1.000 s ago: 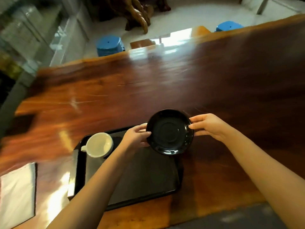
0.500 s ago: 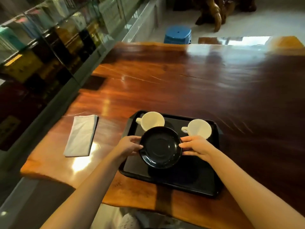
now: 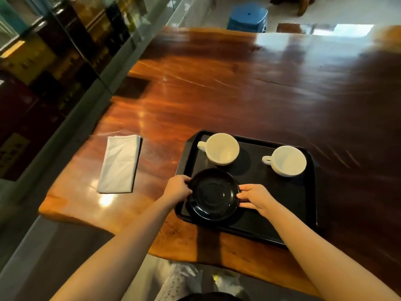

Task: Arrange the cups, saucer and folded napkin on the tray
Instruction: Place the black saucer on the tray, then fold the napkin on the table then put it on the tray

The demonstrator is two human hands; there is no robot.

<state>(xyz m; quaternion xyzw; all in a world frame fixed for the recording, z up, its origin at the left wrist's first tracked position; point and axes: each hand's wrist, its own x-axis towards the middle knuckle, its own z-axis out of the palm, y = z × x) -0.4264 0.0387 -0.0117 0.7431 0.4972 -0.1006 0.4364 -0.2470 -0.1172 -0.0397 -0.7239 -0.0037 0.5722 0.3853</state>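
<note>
A black rectangular tray (image 3: 302,216) lies on the wooden table near its front edge. Two white cups stand upright along the tray's far side, one (image 3: 221,151) at the left and one (image 3: 286,160) at the right. A black saucer (image 3: 213,194) sits low over the tray's near left corner. My left hand (image 3: 178,189) grips its left rim and my right hand (image 3: 255,198) grips its right rim. Whether the saucer touches the tray I cannot tell. A folded white napkin (image 3: 119,164) lies flat on the table, left of the tray.
The wooden table (image 3: 249,90) stretches far back and to the right. A glass cabinet (image 3: 54,51) with boxes runs along the left side. A blue stool (image 3: 247,17) stands beyond the table's far edge. My lap shows below the table's front edge.
Both hands carried the saucer from the tray's right edge to its near left corner, and lower. The head camera swung, bringing the second cup and the napkin fully into view.
</note>
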